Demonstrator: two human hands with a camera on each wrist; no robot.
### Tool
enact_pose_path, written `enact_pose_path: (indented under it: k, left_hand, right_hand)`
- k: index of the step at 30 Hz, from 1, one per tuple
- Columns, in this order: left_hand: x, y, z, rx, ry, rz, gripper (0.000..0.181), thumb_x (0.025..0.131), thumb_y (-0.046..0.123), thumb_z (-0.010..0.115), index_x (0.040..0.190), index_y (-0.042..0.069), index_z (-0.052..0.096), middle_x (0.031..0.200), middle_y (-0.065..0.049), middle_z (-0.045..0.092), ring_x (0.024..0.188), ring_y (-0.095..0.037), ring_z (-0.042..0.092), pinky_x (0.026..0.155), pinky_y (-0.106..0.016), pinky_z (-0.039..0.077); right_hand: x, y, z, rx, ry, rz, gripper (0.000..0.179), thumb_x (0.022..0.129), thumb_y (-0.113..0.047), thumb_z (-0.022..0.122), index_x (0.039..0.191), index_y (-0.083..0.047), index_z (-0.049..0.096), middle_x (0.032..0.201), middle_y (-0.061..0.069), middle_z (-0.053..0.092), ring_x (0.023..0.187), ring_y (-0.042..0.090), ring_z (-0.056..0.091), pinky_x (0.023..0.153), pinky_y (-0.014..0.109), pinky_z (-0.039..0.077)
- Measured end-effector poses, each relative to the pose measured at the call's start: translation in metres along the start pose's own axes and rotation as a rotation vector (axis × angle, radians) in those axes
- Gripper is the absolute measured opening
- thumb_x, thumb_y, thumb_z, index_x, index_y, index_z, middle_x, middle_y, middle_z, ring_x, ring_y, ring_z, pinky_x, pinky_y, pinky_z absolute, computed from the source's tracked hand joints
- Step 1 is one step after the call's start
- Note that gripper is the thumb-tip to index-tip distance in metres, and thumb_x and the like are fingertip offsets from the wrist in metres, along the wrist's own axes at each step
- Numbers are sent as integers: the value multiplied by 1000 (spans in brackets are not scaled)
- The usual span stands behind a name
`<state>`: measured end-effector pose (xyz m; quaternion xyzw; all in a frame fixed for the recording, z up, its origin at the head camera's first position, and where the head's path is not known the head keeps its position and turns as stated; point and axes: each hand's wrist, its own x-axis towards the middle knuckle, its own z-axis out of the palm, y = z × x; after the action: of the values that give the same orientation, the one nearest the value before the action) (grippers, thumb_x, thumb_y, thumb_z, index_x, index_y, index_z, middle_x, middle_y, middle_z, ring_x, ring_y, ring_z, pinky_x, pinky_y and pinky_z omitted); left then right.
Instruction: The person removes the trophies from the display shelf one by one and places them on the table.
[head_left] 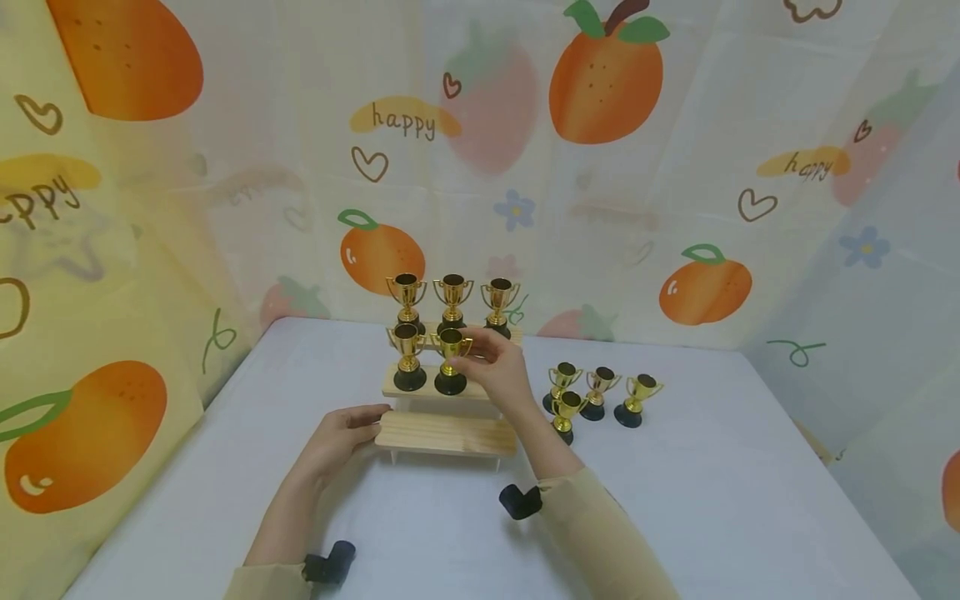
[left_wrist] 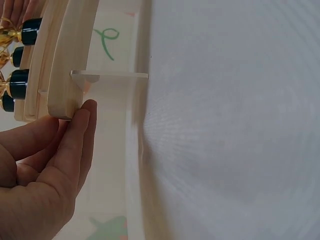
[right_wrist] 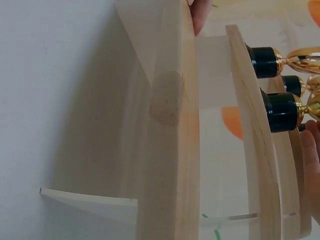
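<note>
A tiered wooden display stand (head_left: 446, 433) stands on the table. My left hand (head_left: 333, 442) is at the left end of its lowest board; in the left wrist view, thumb and fingers (left_wrist: 65, 155) grip that board end. My right hand (head_left: 501, 375) holds a small gold trophy cup (head_left: 451, 382) by its upper part, its black base on the middle board. Another trophy (head_left: 408, 379) stands to its left on the same board. The lowest board bears no trophy. In the right wrist view, the right hand (right_wrist: 311, 165) shows only partly at the edge.
Three trophies (head_left: 453, 293) line the top board. Several more trophies (head_left: 602, 392) stand on the white table (head_left: 712, 500), right of the stand. A fruit-printed cloth (head_left: 480, 192) hangs behind the table. Black wrist-camera pieces (head_left: 521, 502) sit at both cuffs.
</note>
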<state>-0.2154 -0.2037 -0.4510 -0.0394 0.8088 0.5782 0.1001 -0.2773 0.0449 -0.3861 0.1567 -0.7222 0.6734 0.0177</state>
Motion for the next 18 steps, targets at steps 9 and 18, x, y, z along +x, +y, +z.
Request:
enact_pose_path:
  k: [9,18]
  left_hand:
    - [-1,0,1,11,7,1,42,99,7,51,140,-1,52,147,-23,51,130,-31,56,104,-35,53]
    - [-1,0,1,9,3,6,42,99,7,51,140,-2,52,146,-24,51,130,-31,57,104,-35,53]
  right_hand:
    - [3,-1,-1,-13,9,15,44,81,-13,81,123,-13,67,117,11,69,101,13,66,91,28,59]
    - [4,0,5,-26,25,-4,43,81,-7,79,122,-8,66,115,16,69,94,10,67,88,27,60]
